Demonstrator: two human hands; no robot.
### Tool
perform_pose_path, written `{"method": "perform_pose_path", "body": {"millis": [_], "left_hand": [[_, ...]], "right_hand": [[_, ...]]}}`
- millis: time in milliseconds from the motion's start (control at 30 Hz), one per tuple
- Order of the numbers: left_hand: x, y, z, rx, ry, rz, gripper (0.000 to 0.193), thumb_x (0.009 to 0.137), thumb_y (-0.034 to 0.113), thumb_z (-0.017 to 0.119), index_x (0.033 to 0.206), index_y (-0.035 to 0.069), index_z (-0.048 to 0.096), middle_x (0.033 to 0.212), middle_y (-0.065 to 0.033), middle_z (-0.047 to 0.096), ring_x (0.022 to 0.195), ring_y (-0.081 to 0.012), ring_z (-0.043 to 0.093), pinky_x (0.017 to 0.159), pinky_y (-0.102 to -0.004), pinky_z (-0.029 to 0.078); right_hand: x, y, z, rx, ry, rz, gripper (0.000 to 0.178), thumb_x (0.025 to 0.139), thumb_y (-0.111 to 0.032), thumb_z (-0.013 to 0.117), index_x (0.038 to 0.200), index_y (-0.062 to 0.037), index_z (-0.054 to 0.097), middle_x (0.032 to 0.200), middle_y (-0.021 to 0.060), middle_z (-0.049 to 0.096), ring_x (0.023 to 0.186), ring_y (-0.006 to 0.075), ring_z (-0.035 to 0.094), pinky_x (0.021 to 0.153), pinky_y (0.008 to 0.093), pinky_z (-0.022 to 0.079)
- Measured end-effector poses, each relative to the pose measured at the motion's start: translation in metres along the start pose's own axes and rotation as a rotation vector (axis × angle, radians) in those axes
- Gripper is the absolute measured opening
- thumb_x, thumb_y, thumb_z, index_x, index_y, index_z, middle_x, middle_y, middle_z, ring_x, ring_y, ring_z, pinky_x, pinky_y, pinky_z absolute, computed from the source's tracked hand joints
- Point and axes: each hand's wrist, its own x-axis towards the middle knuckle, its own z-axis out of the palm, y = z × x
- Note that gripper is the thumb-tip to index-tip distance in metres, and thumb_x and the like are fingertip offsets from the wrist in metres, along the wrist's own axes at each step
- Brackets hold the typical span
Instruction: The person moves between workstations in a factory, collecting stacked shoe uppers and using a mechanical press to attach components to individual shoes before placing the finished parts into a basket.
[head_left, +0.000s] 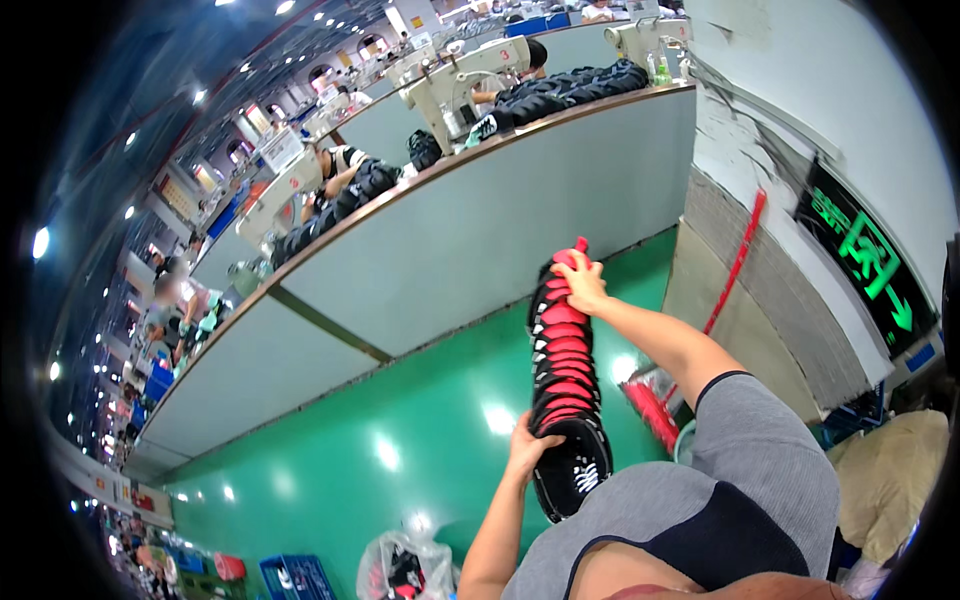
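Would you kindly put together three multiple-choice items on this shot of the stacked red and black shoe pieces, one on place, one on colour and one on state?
1. Where is the right hand on the stack of shoe pieces?
A. at its far top end
B. at its middle
C. off it

2. What colour is the floor?
A. grey
B. green
C. brown

3. How is the stack held?
A. lying on the floor
B. resting on the grey table
C. held in the air between both hands

Answers:
1. A, since the right hand's fingers grip the far end.
2. B, since glossy green shows under the stack.
3. C, since the left hand cups the near end and the right hand the far end, clear of the floor.
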Motion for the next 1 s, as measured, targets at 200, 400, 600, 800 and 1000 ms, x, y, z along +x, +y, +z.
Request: {"method": "perform_pose_path", "body": {"millis": [200, 400, 600, 800, 1000], "left_hand": [[0.219, 0.061, 0.006, 0.246, -0.313, 0.087, 0.086, 0.053, 0.006, 0.081, 0.129, -0.002, 0.042, 0.116, -0.0148, 0.058, 0.106, -0.0255, 0.057, 0.096, -0.0336, 0.043], [0.387, 0.162, 0.069, 0.336, -0.485, 0.043, 0.085, 0.054, 0.004, 0.079, 0.130, -0.004, 0.041, 0.116, -0.0170, 0.058, 0.105, -0.0253, 0.057, 0.095, -0.0339, 0.044], [0.570, 0.215, 0.139, 0.389, -0.644, -0.081, 0.090, 0.052, 0.007, 0.080, 0.132, -0.004, 0.039, 0.120, -0.0164, 0.056, 0.109, -0.0261, 0.056, 0.098, -0.0343, 0.041], [0.729, 0.259, 0.244, 0.470, -0.794, -0.024, 0.088, 0.051, 0.006, 0.080, 0.130, -0.004, 0.042, 0.118, -0.0159, 0.057, 0.108, -0.0244, 0.057, 0.096, -0.0341, 0.043], [0.846, 0.313, 0.419, 0.563, -1.086, -0.011, 0.087, 0.051, 0.004, 0.079, 0.129, -0.004, 0.042, 0.118, -0.0160, 0.057, 0.108, -0.0258, 0.056, 0.098, -0.0342, 0.042]], "right_hand": [[0.147, 0.121, -0.021, -0.052, 0.042, 0.343, 0.062, 0.063, 0.003, 0.060, 0.113, -0.0317, 0.052, 0.141, 0.0012, 0.026, 0.115, 0.0454, 0.033, 0.089, 0.0568, 0.045], [0.282, 0.221, -0.057, -0.112, 0.159, 0.472, 0.061, 0.063, 0.002, 0.062, 0.115, -0.0297, 0.052, 0.141, 0.0025, 0.027, 0.116, 0.0454, 0.032, 0.085, 0.0598, 0.044], [0.410, 0.327, -0.072, -0.107, 0.068, 0.702, 0.056, 0.069, -0.002, 0.063, 0.114, -0.0329, 0.053, 0.141, -0.0017, 0.025, 0.122, 0.0434, 0.028, 0.093, 0.0582, 0.041], [0.504, 0.448, -0.133, -0.102, 0.084, 0.865, 0.058, 0.067, 0.000, 0.062, 0.114, -0.0320, 0.051, 0.141, -0.0007, 0.025, 0.122, 0.0456, 0.027, 0.094, 0.0607, 0.039], [0.512, 0.602, -0.230, -0.104, 0.300, 1.123, 0.056, 0.067, 0.000, 0.060, 0.113, -0.0311, 0.053, 0.139, -0.0013, 0.027, 0.120, 0.0459, 0.029, 0.094, 0.0617, 0.039]]}}
